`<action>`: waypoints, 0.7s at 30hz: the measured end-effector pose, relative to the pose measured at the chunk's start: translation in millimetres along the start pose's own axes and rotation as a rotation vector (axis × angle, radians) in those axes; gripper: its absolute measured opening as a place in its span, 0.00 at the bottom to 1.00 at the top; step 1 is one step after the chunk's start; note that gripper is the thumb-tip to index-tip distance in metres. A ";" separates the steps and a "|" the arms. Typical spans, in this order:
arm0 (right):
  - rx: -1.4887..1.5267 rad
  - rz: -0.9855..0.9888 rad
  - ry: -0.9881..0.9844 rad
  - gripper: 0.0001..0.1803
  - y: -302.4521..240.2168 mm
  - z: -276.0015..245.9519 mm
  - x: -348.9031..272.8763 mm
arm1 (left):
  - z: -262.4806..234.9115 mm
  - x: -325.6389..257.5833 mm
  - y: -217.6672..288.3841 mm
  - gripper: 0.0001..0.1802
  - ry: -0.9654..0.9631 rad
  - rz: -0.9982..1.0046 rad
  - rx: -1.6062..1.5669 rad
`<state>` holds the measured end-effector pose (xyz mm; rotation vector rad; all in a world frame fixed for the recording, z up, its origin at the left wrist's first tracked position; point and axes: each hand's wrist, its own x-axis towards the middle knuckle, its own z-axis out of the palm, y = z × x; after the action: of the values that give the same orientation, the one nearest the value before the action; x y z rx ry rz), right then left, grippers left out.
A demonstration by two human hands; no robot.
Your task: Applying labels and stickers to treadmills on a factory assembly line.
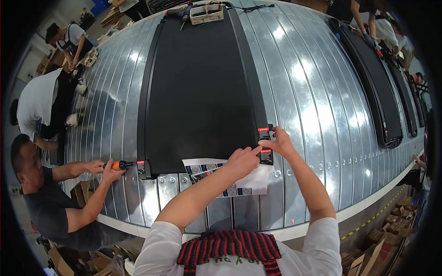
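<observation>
A long black treadmill deck [200, 92] lies in front of me, one end toward me. Over its near right corner my two hands meet at a small black sticker [266, 158] with a red band. My left hand [244, 162] reaches in with its index finger stretched to the sticker's upper edge and the other fingers curled. My right hand [282, 143] comes from the right, its thumb at the same edge and its index finger by the corner. A similar sticker [263, 133] sits just above. White sticker sheets [251, 184] lie under my left wrist.
At the deck's near left corner a co-worker holds an orange and black power driver [120, 164]. A parts tray [206, 14] and another driver [185, 13] rest on the far end. More black decks [370, 87] lie to the right on the metal slatted table [313, 110]; cardboard [384, 244] fills the floor there.
</observation>
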<state>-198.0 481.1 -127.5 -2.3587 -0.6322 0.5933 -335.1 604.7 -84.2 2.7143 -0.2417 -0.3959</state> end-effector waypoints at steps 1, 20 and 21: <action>0.002 -0.003 0.005 0.42 0.3 3.1 3.6 | -1.0 -0.2 -0.2 0.08 0.002 0.001 0.006; 1.138 -0.195 -0.272 0.14 -100.6 17.6 -184.7 | -50.0 -222.2 16.2 0.18 0.614 -0.336 -1.535; 1.082 -0.257 -0.303 0.13 -110.7 20.6 -196.9 | -47.7 -233.2 17.0 0.19 0.635 -0.319 -1.552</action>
<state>-395.7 455.6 -19.3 -1.1740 -0.5297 0.8903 -542.9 657.5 20.7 1.1941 0.4950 0.1988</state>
